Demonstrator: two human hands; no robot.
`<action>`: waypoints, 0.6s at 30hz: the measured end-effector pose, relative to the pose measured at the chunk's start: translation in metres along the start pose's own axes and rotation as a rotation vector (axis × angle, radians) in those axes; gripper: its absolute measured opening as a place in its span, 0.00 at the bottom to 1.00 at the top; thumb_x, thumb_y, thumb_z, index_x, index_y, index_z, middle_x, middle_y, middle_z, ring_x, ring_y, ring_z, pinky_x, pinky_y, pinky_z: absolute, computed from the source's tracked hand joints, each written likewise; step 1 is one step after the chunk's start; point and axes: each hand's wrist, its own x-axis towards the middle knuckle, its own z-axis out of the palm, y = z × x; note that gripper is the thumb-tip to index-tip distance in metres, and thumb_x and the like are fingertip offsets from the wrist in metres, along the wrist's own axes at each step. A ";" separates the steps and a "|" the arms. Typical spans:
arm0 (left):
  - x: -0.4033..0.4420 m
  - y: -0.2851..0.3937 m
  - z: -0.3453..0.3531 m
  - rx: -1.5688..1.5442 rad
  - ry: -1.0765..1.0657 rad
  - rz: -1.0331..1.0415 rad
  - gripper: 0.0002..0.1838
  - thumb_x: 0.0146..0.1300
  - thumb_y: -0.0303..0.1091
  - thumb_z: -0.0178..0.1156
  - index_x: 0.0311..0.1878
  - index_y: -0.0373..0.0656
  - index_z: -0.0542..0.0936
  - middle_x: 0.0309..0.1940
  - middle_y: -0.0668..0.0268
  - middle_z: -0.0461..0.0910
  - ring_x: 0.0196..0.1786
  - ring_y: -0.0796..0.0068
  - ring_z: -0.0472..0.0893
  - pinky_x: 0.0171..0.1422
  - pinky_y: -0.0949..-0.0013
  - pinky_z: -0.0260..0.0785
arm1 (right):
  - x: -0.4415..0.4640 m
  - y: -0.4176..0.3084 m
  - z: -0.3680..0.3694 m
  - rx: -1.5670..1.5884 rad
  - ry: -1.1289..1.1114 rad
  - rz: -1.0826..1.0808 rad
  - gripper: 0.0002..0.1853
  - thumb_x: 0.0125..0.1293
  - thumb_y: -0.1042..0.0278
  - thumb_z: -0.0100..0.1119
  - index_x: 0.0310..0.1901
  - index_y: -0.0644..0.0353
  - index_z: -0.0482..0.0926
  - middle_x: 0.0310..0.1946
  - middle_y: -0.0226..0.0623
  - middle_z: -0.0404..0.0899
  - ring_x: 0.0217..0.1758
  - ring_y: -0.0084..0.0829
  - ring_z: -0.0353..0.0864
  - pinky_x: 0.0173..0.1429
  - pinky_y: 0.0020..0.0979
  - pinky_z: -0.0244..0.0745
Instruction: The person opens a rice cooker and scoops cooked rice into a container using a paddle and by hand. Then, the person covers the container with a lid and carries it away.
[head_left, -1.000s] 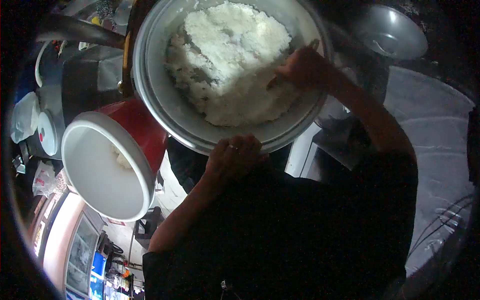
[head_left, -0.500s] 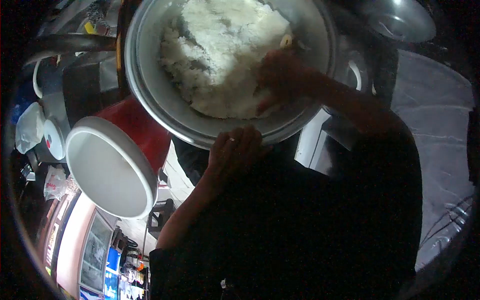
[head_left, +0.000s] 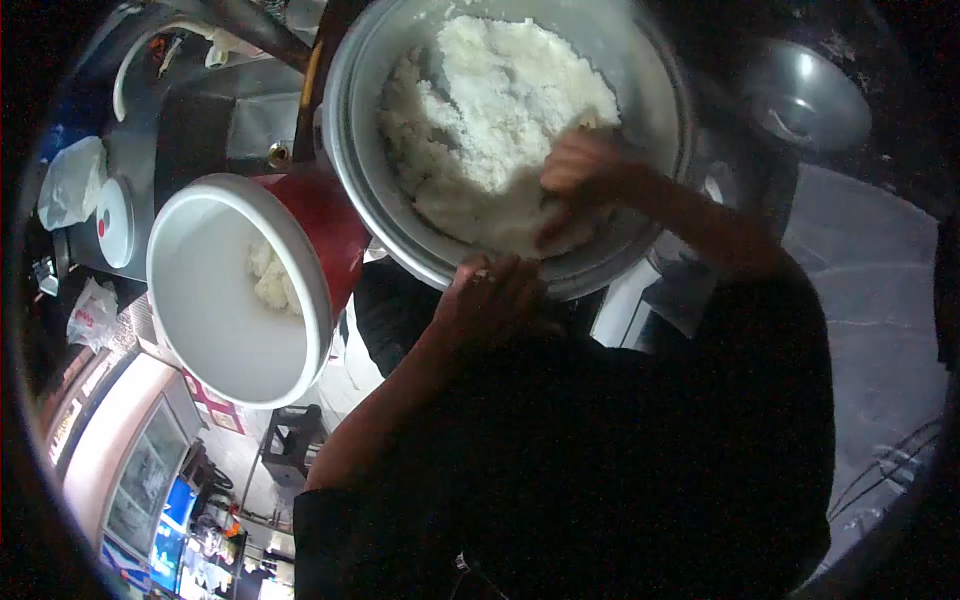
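- Steel sink (head_left: 190,125) at the left, bowl (head_left: 835,100) at the right; the light is dim, and the arm shades part of the pot.
- I have the left hand (head_left: 490,290) on the near rim of the pot (head_left: 368,190), fingers close together and curled over it. Steady pressure there should keep the pot from sliding or tipping.
- White, clumpy rice (head_left: 520,90), as I judge it, lies in the pot, heaped towards the far side and thinner near me.
- I see the right hand (head_left: 580,175) low over its near right edge, fingers bent and blurred. A pale tip (head_left: 588,120) shows beside them; whether they pinch it, I cannot tell.
- Short, light strokes from the edge inward would loosen clumps without mashing grains or spilling any.
- More rice sits in the bucket (head_left: 215,310), beside the pot.
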 end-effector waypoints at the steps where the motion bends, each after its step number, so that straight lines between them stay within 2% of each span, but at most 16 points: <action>1: 0.006 0.000 -0.011 -0.034 -0.033 -0.006 0.20 0.56 0.57 0.62 0.39 0.50 0.79 0.47 0.66 0.79 0.52 0.65 0.77 0.57 0.53 0.65 | -0.009 0.005 0.003 0.017 0.157 -0.016 0.35 0.50 0.23 0.58 0.29 0.55 0.84 0.27 0.34 0.80 0.34 0.39 0.79 0.41 0.37 0.71; 2: 0.007 -0.001 -0.021 -0.111 -0.050 -0.002 0.20 0.56 0.57 0.64 0.38 0.50 0.79 0.46 0.66 0.79 0.51 0.65 0.77 0.56 0.53 0.66 | -0.008 -0.002 -0.009 0.077 0.091 0.052 0.30 0.51 0.29 0.62 0.27 0.53 0.83 0.28 0.33 0.80 0.36 0.38 0.80 0.44 0.38 0.72; 4: 0.006 -0.010 -0.041 -0.307 -0.063 0.014 0.21 0.54 0.57 0.67 0.36 0.48 0.80 0.43 0.65 0.78 0.51 0.64 0.77 0.56 0.55 0.66 | -0.004 -0.017 -0.034 0.131 0.066 0.108 0.26 0.52 0.32 0.65 0.24 0.51 0.81 0.27 0.33 0.80 0.38 0.39 0.81 0.46 0.38 0.71; 6: -0.004 -0.017 -0.047 -0.461 0.024 0.005 0.21 0.52 0.53 0.71 0.36 0.46 0.80 0.42 0.65 0.78 0.49 0.62 0.77 0.56 0.56 0.66 | 0.000 -0.029 -0.065 0.121 0.140 0.082 0.30 0.52 0.28 0.64 0.23 0.52 0.82 0.25 0.34 0.80 0.36 0.39 0.81 0.46 0.39 0.71; 8: -0.014 -0.017 -0.046 -0.521 0.192 -0.045 0.19 0.50 0.46 0.75 0.36 0.44 0.79 0.40 0.63 0.78 0.47 0.61 0.78 0.56 0.56 0.67 | 0.016 -0.029 -0.092 0.195 -0.159 0.217 0.30 0.48 0.30 0.69 0.23 0.55 0.80 0.23 0.37 0.77 0.31 0.41 0.78 0.39 0.39 0.68; 9: -0.013 -0.017 -0.048 -0.561 0.206 -0.110 0.18 0.49 0.43 0.75 0.36 0.43 0.80 0.39 0.63 0.78 0.47 0.61 0.78 0.55 0.56 0.67 | 0.025 -0.029 -0.106 0.231 -0.308 0.285 0.31 0.46 0.31 0.71 0.22 0.57 0.79 0.22 0.39 0.76 0.29 0.41 0.77 0.36 0.39 0.67; 11: -0.009 -0.017 -0.057 -0.646 0.231 -0.242 0.17 0.47 0.38 0.75 0.35 0.42 0.80 0.38 0.63 0.78 0.46 0.60 0.78 0.55 0.56 0.66 | 0.041 -0.024 -0.134 0.352 -0.297 0.353 0.30 0.49 0.34 0.72 0.22 0.59 0.79 0.20 0.42 0.74 0.27 0.43 0.77 0.35 0.40 0.67; 13: -0.015 -0.020 -0.052 -0.600 0.206 -0.134 0.15 0.47 0.35 0.74 0.34 0.41 0.80 0.38 0.63 0.78 0.48 0.59 0.78 0.55 0.56 0.66 | 0.065 -0.028 -0.172 0.452 -0.214 0.353 0.28 0.52 0.39 0.71 0.23 0.61 0.79 0.17 0.45 0.72 0.24 0.45 0.77 0.34 0.41 0.67; 14: -0.018 -0.021 -0.049 -0.580 0.191 -0.080 0.14 0.47 0.33 0.74 0.34 0.41 0.80 0.38 0.62 0.78 0.49 0.59 0.78 0.56 0.56 0.66 | 0.082 -0.034 -0.194 0.362 -0.235 0.357 0.29 0.52 0.38 0.71 0.23 0.62 0.79 0.17 0.43 0.74 0.23 0.41 0.77 0.32 0.39 0.67; 16: -0.020 -0.022 -0.048 -0.601 0.202 -0.059 0.12 0.47 0.32 0.73 0.32 0.40 0.80 0.38 0.62 0.79 0.50 0.58 0.78 0.56 0.56 0.66 | 0.124 -0.051 -0.231 0.404 -0.131 0.305 0.31 0.56 0.32 0.66 0.25 0.60 0.83 0.14 0.37 0.72 0.17 0.29 0.72 0.24 0.33 0.63; 17: -0.019 -0.024 -0.049 -0.606 0.206 -0.049 0.12 0.47 0.32 0.73 0.32 0.40 0.80 0.39 0.62 0.79 0.50 0.58 0.77 0.56 0.56 0.66 | 0.145 -0.066 -0.234 0.488 0.015 0.303 0.34 0.54 0.27 0.65 0.23 0.58 0.84 0.13 0.35 0.71 0.16 0.29 0.70 0.23 0.32 0.63; 18: -0.014 -0.023 -0.055 -0.583 0.240 -0.050 0.12 0.44 0.32 0.73 0.31 0.40 0.80 0.40 0.61 0.79 0.50 0.57 0.77 0.56 0.56 0.65 | 0.168 -0.087 -0.262 0.292 0.034 0.314 0.35 0.49 0.25 0.66 0.20 0.58 0.83 0.13 0.38 0.74 0.16 0.33 0.74 0.24 0.34 0.67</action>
